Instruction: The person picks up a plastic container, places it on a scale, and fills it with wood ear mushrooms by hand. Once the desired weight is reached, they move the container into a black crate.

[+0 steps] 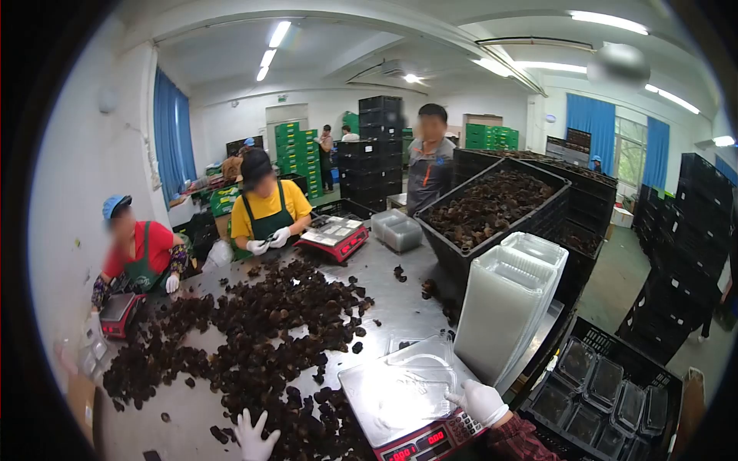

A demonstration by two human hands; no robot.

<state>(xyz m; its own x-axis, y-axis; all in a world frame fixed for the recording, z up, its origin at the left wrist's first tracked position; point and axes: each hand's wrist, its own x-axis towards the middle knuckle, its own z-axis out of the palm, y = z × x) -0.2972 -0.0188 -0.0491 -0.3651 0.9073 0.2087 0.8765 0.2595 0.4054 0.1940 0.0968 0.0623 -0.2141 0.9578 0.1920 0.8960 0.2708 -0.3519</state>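
a: where's the clear tray (419,382)?

b: on the metal pan of the scale (361,392), between five and six o'clock in the view. red digits glow on the scale's display.

a: and the right hand (483,403)?

b: at five, white-gloved, thumb and fingers at the tray's right edge. i can't tell whether they pinch it.

a: the left hand (255,439)?

b: at seven, also gloved, fingers spread wide, close to the dark pieces (261,326). those sprawl across the steel table (142,430) up toward nine.

a: what's further out?

b: at four, a tall, leaning stack of nested trays (496,311); past it, a black crate (646,359) holding clear boxes (605,382). between two and three, a tilted bin (446,250) heaped with more dark pieces.

a: anyone else?

b: a person in yellow (247,217) between nine and ten, gloved hands together beside a red scale (334,244); a person in red (157,244) near nine; a person in grey (430,165) between one and two.
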